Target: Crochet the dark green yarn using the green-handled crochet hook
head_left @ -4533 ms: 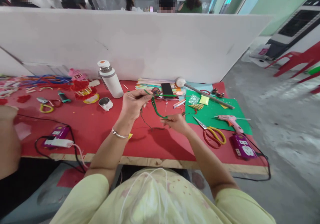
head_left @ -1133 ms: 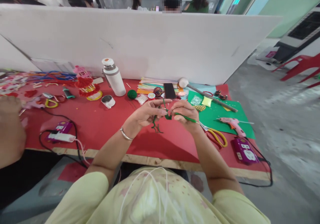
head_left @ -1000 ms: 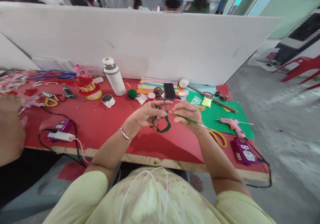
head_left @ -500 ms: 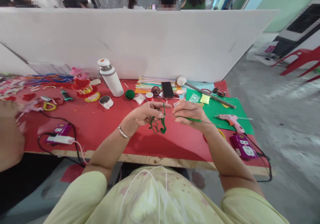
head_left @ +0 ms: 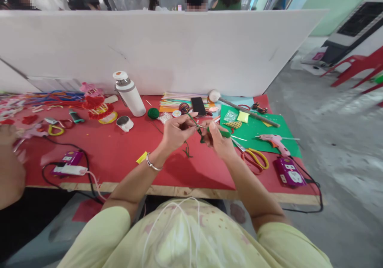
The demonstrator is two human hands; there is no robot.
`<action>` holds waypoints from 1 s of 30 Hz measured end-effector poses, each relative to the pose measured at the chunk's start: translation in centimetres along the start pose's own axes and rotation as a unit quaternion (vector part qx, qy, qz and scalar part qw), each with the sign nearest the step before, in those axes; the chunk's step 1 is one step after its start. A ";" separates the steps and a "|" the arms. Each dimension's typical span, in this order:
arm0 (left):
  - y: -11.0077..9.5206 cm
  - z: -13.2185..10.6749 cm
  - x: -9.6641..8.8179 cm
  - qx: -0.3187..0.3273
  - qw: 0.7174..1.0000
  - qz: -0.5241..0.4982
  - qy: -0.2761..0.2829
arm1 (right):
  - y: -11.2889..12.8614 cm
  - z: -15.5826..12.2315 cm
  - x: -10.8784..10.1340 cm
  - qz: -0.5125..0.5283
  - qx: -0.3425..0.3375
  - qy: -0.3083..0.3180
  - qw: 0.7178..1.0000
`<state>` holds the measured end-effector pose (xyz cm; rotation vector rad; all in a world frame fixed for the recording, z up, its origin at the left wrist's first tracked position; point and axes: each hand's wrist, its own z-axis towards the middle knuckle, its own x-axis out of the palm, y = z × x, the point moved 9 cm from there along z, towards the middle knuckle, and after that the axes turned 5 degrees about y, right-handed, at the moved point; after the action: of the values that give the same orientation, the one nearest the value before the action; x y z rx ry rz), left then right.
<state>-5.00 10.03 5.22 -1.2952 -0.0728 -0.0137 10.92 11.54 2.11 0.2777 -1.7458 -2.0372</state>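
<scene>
My left hand [head_left: 176,132] is closed on green yarn [head_left: 192,119], with a strand stretched up over its raised index finger. A crochet hook [head_left: 224,133] with a green handle lies in my right hand [head_left: 218,140], and its metal shaft points left to the yarn at my left fingertips. Just below the hook a small dark green crocheted strip [head_left: 201,135] hangs between the hands, partly hidden by the right fingers. A loose green yarn end [head_left: 187,151] dangles under my left hand. Behind it sits the green yarn ball [head_left: 153,113].
Scissors [head_left: 253,158] and a pink glue gun [head_left: 275,142] lie to the right, near a purple power socket [head_left: 289,171]. A white thermos [head_left: 130,96], metal cup [head_left: 125,123] and phone [head_left: 198,106] stand or lie farther back. Another person's arm [head_left: 12,168] is at far left.
My right hand has turned and moved left, bringing the hook's tip to the yarn by my left fingers. The scissors and a yellow scrap are now uncovered.
</scene>
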 end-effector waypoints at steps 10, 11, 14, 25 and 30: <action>1.0 -1.5 0.2 -0.014 0.997 -0.016 -0.068 | 1.1 -0.8 1.2 -0.219 -0.159 -0.090 0.958; 1.0 -1.6 0.2 -0.012 0.997 -0.011 -0.076 | 1.1 -0.9 1.3 -0.247 -0.177 -0.111 0.946; 1.8 -1.5 0.4 -0.052 0.994 -0.073 -0.061 | 1.5 -1.2 1.4 -0.242 -0.243 -0.150 0.927; 1.9 -1.7 -0.3 -0.053 0.996 -0.050 -0.055 | 0.9 -0.9 1.7 -0.222 -0.218 -0.152 0.938; 2.9 -1.1 1.4 -0.174 0.950 -0.249 0.081 | -0.3 -0.1 2.0 -0.065 -0.187 -0.102 0.975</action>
<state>-3.39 9.77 2.18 -1.5929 -0.2646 -0.5872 9.14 10.64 2.06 0.0656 -1.4409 -2.5129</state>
